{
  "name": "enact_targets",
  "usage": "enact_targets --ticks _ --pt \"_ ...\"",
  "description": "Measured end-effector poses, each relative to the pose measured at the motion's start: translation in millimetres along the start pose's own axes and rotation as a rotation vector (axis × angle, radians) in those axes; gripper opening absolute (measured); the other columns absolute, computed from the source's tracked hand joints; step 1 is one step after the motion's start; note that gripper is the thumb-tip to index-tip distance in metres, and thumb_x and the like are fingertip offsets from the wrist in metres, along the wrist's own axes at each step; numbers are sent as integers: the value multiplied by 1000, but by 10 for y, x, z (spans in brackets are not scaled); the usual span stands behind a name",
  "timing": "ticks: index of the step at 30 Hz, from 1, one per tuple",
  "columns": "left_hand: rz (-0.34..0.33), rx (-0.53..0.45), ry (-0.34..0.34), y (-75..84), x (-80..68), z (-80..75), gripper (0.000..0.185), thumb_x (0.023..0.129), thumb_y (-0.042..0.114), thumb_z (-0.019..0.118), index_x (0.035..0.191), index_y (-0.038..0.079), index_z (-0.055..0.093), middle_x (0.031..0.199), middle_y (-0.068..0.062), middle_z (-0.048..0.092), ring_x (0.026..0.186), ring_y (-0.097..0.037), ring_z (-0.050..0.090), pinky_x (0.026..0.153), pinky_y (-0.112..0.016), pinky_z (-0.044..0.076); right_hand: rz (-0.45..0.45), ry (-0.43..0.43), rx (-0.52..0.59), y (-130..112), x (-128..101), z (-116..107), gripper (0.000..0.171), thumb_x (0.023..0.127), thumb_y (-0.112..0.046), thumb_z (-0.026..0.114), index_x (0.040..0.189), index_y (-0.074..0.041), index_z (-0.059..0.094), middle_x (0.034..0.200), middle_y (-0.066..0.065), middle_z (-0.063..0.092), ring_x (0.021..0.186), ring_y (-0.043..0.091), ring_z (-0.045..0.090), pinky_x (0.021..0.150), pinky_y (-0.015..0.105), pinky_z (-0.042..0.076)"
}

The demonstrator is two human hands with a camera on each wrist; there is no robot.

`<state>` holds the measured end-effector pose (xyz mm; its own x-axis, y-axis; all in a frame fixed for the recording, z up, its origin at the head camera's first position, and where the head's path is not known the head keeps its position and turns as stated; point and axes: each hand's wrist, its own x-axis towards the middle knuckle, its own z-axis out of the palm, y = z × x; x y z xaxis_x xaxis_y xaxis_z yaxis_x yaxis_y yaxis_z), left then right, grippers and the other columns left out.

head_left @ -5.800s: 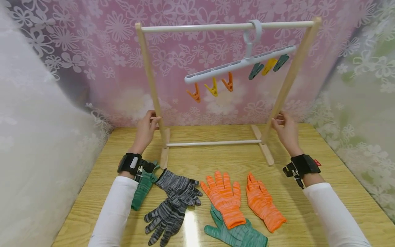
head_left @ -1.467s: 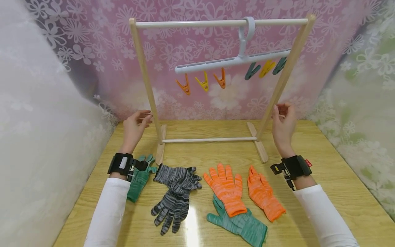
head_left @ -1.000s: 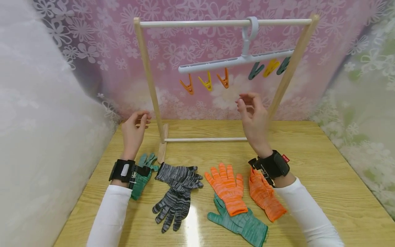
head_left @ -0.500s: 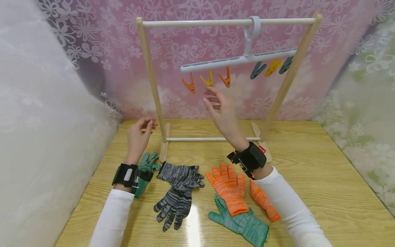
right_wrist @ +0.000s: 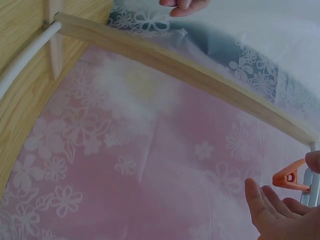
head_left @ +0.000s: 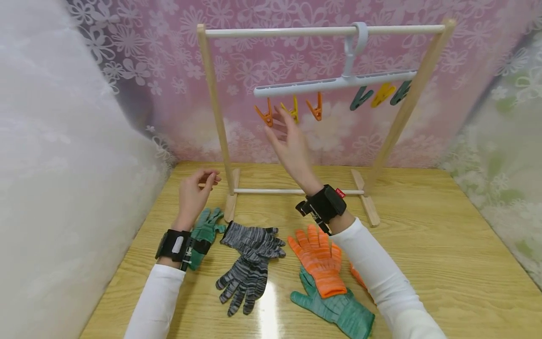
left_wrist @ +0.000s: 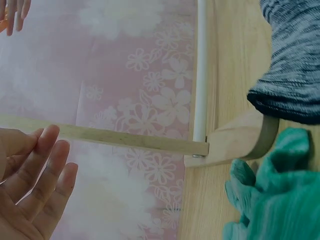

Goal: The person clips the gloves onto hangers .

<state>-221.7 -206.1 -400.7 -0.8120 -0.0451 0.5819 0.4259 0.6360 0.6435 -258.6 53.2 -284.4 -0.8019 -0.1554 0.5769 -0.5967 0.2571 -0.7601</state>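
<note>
A pale grey hanger (head_left: 305,87) hangs by its hook from the rack's white top bar. My right hand (head_left: 292,148) is raised under its left half, fingers parted around the leftmost orange clothespin (head_left: 268,117). In the right wrist view a gap shows between the fingers and that orange clothespin (right_wrist: 289,177). A yellow clothespin (head_left: 296,113) sits partly behind my right fingers. My left hand (head_left: 194,197) hovers beside the rack's left wooden post (head_left: 218,113), fingers loosely bent. Nothing is held in the left hand (left_wrist: 37,185) in the left wrist view.
On the wooden table (head_left: 423,245) lie grey-black gloves (head_left: 250,263), an orange glove (head_left: 319,261) over a green glove (head_left: 338,308), and another green glove (head_left: 207,230) near my left wrist. My right forearm mostly covers a second orange glove (head_left: 357,274). A floral curtain (head_left: 254,141) hangs behind.
Both hands were at the rack's posts. The right hand has left the right post and moved left and up to the leftmost orange clothespin. The left hand has come slightly away from its post.
</note>
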Motion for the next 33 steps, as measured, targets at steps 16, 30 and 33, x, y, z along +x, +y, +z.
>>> enact_targets --ticks 16,30,33 --pt "56 188 -222 -87 -213 -218 15 102 10 63 112 3 72 93 -12 75 81 -26 72 68 -42 63 -67 111 26 -86 123 81 54 95 -21 75 143 -8 53 109 16 70 91 26 68 86 36 57" --pt "48 344 -492 -272 -670 -721 11 97 2 67 104 6 74 91 -6 74 76 -21 70 67 -40 59 -107 130 -161 -283 59 48 52 90 -31 80 131 -8 58 87 10 67 72 19 63 63 26 46" --pt "71 349 -545 -331 -757 -778 17 92 -6 69 95 10 75 90 -4 75 77 -21 71 66 -38 59 -120 138 -142 -314 40 12 45 93 -29 77 129 -8 60 84 10 66 69 18 61 60 23 46"
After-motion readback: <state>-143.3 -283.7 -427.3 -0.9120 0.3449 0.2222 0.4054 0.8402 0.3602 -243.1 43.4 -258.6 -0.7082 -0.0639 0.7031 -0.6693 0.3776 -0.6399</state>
